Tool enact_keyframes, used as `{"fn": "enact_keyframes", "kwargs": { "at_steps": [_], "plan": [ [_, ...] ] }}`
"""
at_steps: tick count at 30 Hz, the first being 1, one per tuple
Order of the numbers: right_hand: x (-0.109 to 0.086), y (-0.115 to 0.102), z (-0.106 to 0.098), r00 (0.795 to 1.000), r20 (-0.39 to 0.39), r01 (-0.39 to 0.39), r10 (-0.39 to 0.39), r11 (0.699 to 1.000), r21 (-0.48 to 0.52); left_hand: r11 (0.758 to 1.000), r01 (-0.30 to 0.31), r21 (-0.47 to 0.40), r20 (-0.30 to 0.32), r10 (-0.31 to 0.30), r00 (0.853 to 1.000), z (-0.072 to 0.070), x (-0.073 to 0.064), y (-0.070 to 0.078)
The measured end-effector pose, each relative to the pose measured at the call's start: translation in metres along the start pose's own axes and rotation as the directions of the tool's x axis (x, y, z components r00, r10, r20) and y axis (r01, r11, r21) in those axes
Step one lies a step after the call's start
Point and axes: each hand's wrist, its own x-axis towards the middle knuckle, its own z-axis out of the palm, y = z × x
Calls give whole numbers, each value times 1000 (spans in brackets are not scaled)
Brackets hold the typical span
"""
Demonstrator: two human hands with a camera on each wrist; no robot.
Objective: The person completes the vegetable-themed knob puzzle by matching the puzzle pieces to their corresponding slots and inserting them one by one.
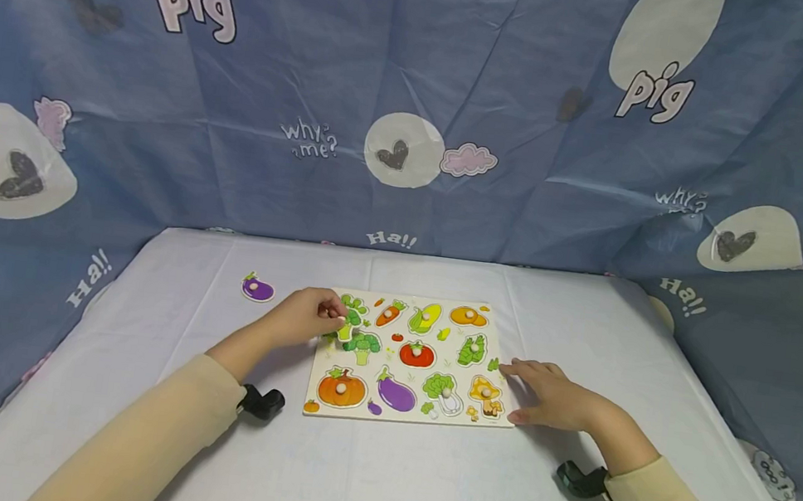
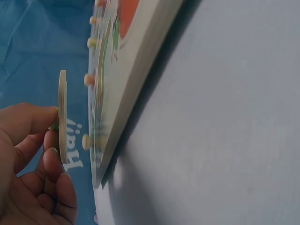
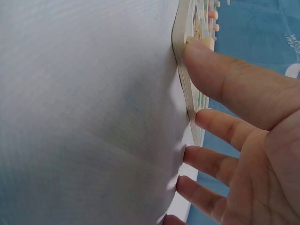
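My left hand [image 1: 311,312] pinches a broccoli puzzle piece [image 1: 346,329] between thumb and fingertips, over the upper left of the wooden vegetable puzzle board [image 1: 417,426]. In the left wrist view the thin broccoli piece [image 2: 63,117] stands edge-on, apart from the board [image 2: 140,70]. Beside the piece, a printed broccoli [image 1: 363,344] without a knob shows on the board. My right hand [image 1: 554,399] rests at the board's right edge with fingers spread. Its thumb [image 3: 206,65] touches the board's edge, and the other fingertips reach down to the tablecloth.
An eggplant piece [image 1: 257,290] lies on the white tablecloth [image 1: 418,486], left of the board. The board's eggplant picture [image 1: 396,393] has no knob. Knobbed pieces such as the pumpkin [image 1: 331,392] and tomato [image 1: 417,357] sit in place. A blue patterned cloth [image 1: 455,57] hangs behind.
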Motion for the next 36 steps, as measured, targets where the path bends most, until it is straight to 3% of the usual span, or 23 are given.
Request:
{"fn": "enact_keyframes", "kwargs": {
  "at_steps": [20,36],
  "plan": [
    [0,-1,0,1000,-1,-13,13,1000,17,1000,-20,12,67,19,998,23,-3,9],
    [-1,0,0,1000,-5,-2,2,1000,12,999,-4,42,108,-1,994,30,1,15]
  ]
}}
